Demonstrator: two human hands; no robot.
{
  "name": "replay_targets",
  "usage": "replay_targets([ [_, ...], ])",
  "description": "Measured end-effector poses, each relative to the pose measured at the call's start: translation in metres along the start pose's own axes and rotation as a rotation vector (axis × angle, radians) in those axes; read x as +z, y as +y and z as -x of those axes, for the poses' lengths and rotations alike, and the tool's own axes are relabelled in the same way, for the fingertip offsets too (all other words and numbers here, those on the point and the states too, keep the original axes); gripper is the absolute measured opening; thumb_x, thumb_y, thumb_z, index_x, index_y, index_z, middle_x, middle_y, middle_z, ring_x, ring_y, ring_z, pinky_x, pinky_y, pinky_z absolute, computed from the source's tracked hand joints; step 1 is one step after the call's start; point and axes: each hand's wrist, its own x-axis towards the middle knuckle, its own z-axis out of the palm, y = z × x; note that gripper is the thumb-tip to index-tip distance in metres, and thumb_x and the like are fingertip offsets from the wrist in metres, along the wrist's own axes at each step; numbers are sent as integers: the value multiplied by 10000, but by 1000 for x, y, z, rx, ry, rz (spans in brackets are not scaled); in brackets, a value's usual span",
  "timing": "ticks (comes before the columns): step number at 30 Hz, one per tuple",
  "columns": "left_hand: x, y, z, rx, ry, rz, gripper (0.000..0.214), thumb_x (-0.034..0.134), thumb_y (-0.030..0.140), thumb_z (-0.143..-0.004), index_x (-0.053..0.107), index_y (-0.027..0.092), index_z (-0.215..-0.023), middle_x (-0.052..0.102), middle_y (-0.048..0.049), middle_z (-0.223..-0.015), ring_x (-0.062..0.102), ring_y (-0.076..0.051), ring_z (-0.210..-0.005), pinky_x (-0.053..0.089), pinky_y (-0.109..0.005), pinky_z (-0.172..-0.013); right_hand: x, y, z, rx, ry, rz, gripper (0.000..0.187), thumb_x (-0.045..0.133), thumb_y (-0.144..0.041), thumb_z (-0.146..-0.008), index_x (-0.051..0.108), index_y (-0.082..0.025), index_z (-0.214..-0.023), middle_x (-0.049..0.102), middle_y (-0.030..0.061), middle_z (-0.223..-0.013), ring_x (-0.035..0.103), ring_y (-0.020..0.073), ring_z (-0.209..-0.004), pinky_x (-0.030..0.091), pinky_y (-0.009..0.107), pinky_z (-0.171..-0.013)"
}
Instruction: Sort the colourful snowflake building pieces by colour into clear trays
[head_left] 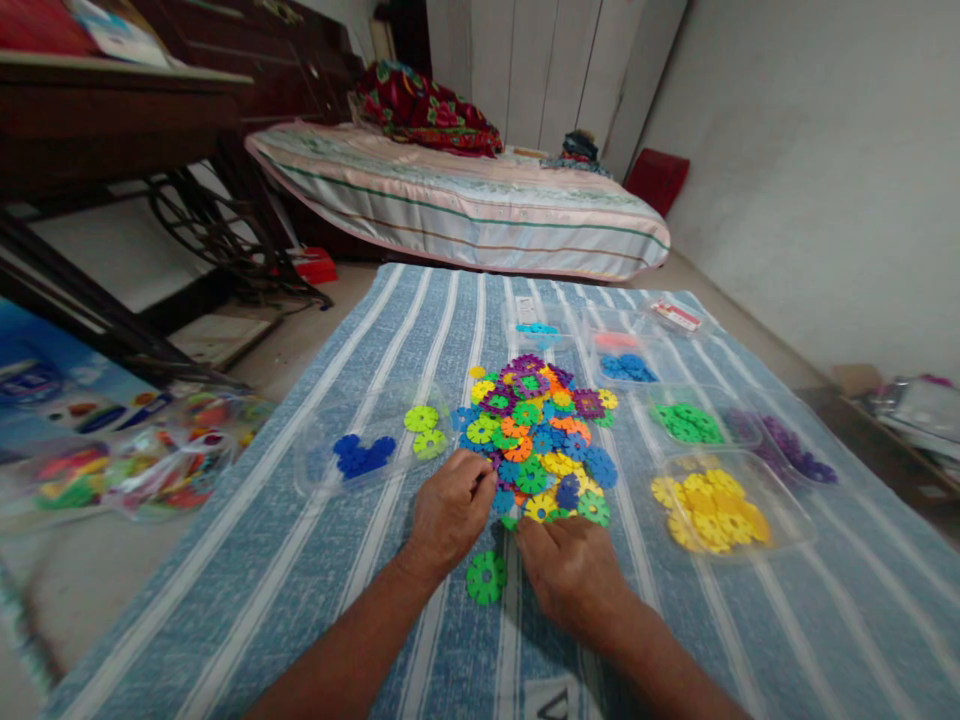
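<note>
A heap of colourful plastic snowflake discs (541, 432) lies in the middle of a blue striped cloth (300, 560). My left hand (450, 515) rests at the heap's near left edge, fingers curled down onto the discs. My right hand (570, 570) sits just below the heap, fingers bent with the tips touching the nearest discs. A single green disc (486, 578) lies on the cloth between my two hands. What either hand grips, if anything, is hidden under the fingers.
Clear trays ring the heap: blue and lime discs (375, 445) on the left, yellow (712, 510), green (686, 422), purple (787, 445) and blue (628, 368) on the right. A bag of toys (157, 460) lies on the floor at left. A mattress (465, 200) is behind.
</note>
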Motion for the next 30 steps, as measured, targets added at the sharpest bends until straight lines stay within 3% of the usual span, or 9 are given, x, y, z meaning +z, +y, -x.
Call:
replay_targets([
  [5,1,0,0,-12,3,9,193,448,223,-868,569,197,-720,567,-8,-745,555,-131,-705,425,-241,-634,-27,40,3,127,129,61,305,381,-172,-902,613,-189,-704,575,5,-519,501,109,-473,271,241,-507],
  [9,2,-1,0,-19,1,11,195,449,219,-864,557,199,-703,569,-8,-745,559,-131,-712,425,-237,-638,-64,101,8,464,315,361,422,351,-312,-912,619,-183,-612,461,2,-421,375,106,-402,188,241,-462],
  [12,2,-1,0,-11,0,18,194,449,217,-862,547,196,-695,570,-14,-754,563,-136,-730,432,-245,-664,-82,125,11,687,442,491,434,351,-387,-905,681,-169,-726,466,13,-423,361,126,-402,176,243,-454],
  [15,2,-1,0,-10,-2,18,188,450,220,-862,556,193,-709,565,-15,-751,559,-137,-723,429,-248,-656,-76,109,14,615,400,318,419,367,-419,-905,701,-170,-863,606,48,-535,501,143,-462,273,233,-477],
  [19,2,0,0,-27,-4,22,189,455,224,-859,571,195,-713,569,-14,-754,555,-133,-711,429,-246,-646,-46,57,13,422,33,54,284,457,-388,-885,681,-226,-949,690,30,-615,627,161,-544,333,223,-506],
  [22,1,0,0,-20,4,25,181,458,222,-857,575,196,-721,575,-16,-759,562,-136,-723,434,-246,-651,-28,27,11,363,-194,40,218,521,-334,-853,658,-237,-992,716,38,-651,645,182,-529,316,235,-466],
  [26,1,0,0,-11,7,20,178,460,219,-856,575,200,-722,579,-15,-765,568,-136,-732,436,-240,-651,-20,15,13,386,-210,68,298,532,-276,-830,618,-190,-1102,720,88,-673,661,242,-547,352,275,-465],
  [30,1,0,0,-22,1,22,181,462,222,-852,572,199,-710,574,-13,-754,562,-136,-723,433,-243,-653,-23,16,15,367,-220,-19,272,517,-218,-834,620,-170,-1081,725,103,-726,677,264,-599,369,292,-488],
])
